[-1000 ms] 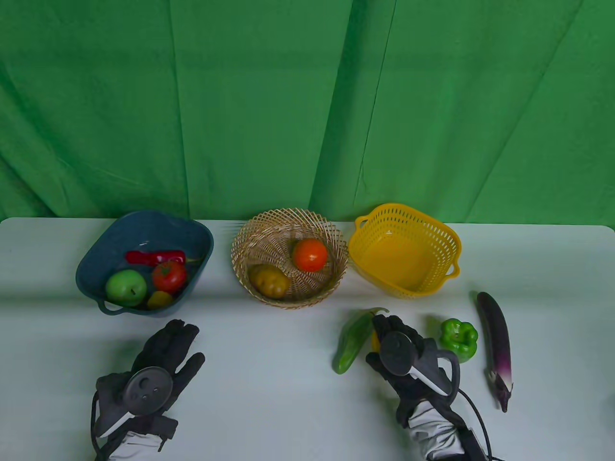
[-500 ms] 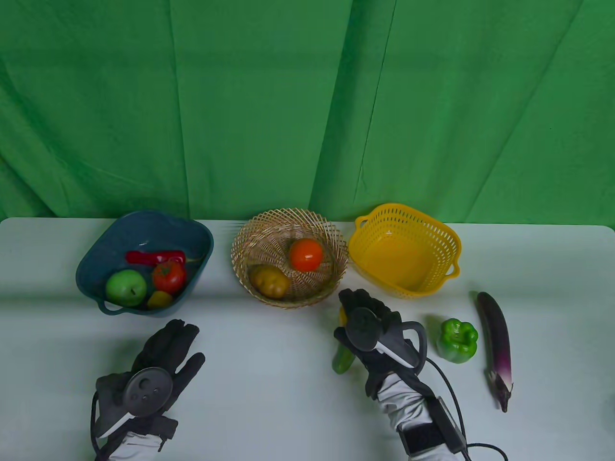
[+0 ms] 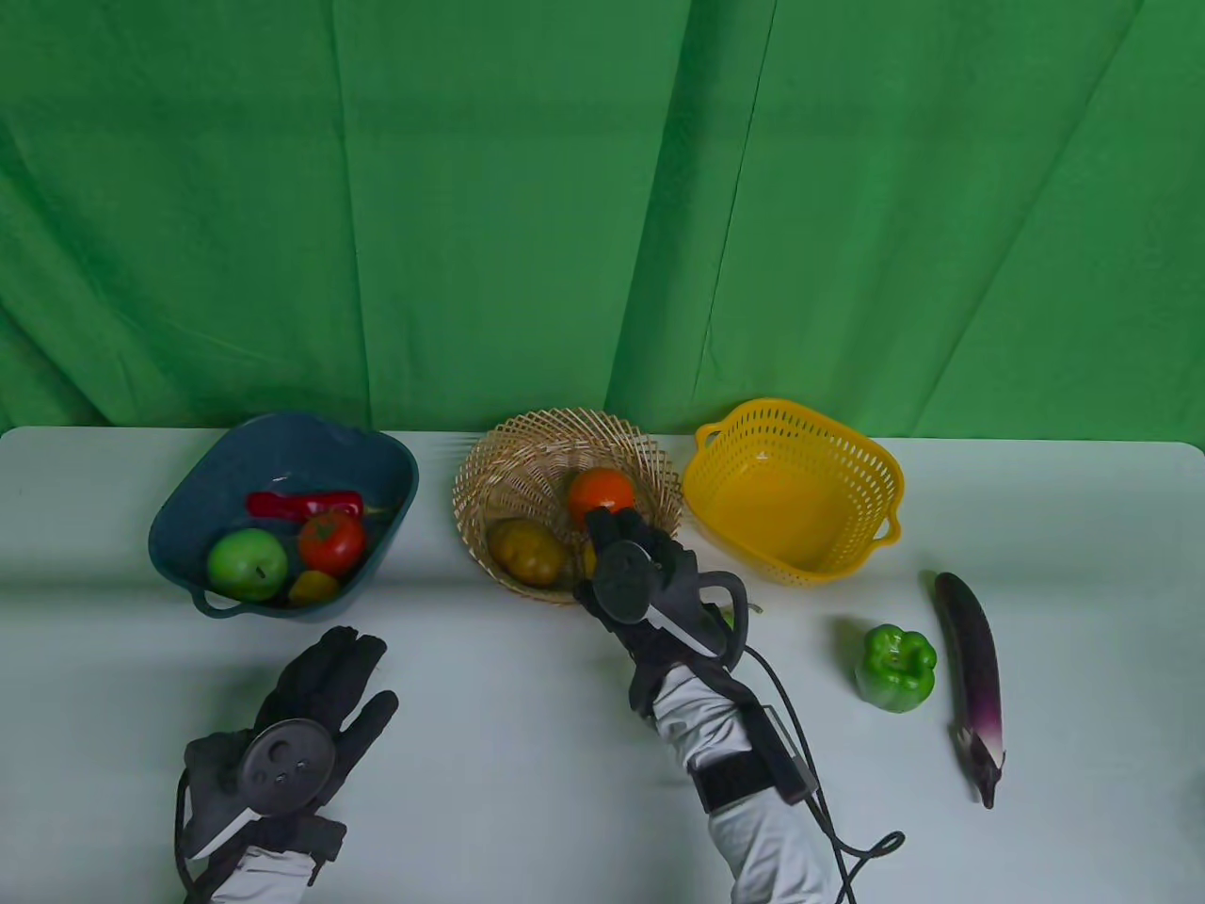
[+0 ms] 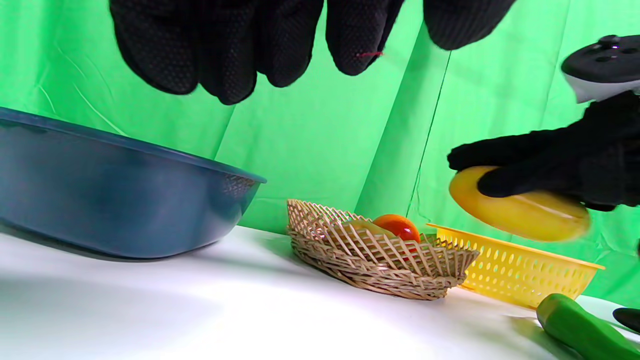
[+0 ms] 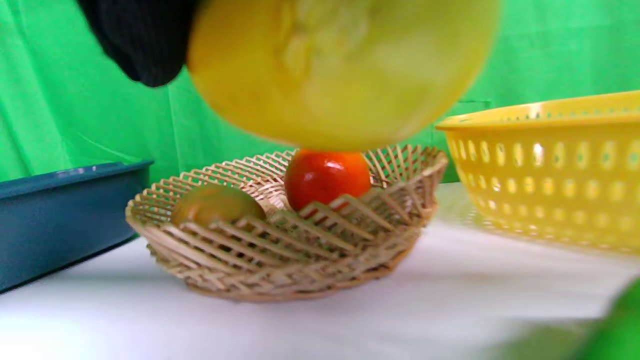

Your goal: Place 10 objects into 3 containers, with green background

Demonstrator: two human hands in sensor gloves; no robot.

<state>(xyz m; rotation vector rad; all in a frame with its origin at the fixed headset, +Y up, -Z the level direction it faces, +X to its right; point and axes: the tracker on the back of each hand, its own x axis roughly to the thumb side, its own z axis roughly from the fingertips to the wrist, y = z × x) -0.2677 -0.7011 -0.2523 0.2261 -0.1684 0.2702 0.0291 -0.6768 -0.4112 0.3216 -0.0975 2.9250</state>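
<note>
Right hand: right hand [image 3: 633,574] grips a yellow fruit [image 4: 517,205] from above, fingers [image 4: 505,182] curled over its top; the fruit is off the table, under the palm.
Yellow fruit: smooth and oval, blurred in the right wrist view [image 5: 340,70]; in the table view the hand hides it almost fully.
Under the hand: the near rim of the wicker basket [image 3: 490,461]; the fingertips reach over its inside.
In front of the fingertips: an orange-red tomato [image 3: 601,492] in the wicker basket; to the left of it, in the same basket, a brown potato [image 3: 527,551].
Behind the hand, by the wrist: a green cucumber [image 4: 580,330] lies on the table; the table view shows only a small green bit of it beside the tracker.
Right of the hand: the yellow basket [image 3: 875,490], just beside the wicker one; nearer to the person, a green bell pepper [image 3: 896,667] and, further right, a purple eggplant [image 3: 972,669], both on the white table [image 3: 508,716].
Left of the hand: the blue basket [image 3: 188,508] with a green apple [image 3: 247,563], a red tomato [image 3: 331,540], a red chili [image 3: 301,504] and a small yellow piece [image 3: 313,586].
Left hand: left hand [image 3: 301,725] is near the person, below the blue basket, well apart from the right hand; fingers [image 4: 225,45] straight and loose, holding nothing.
</note>
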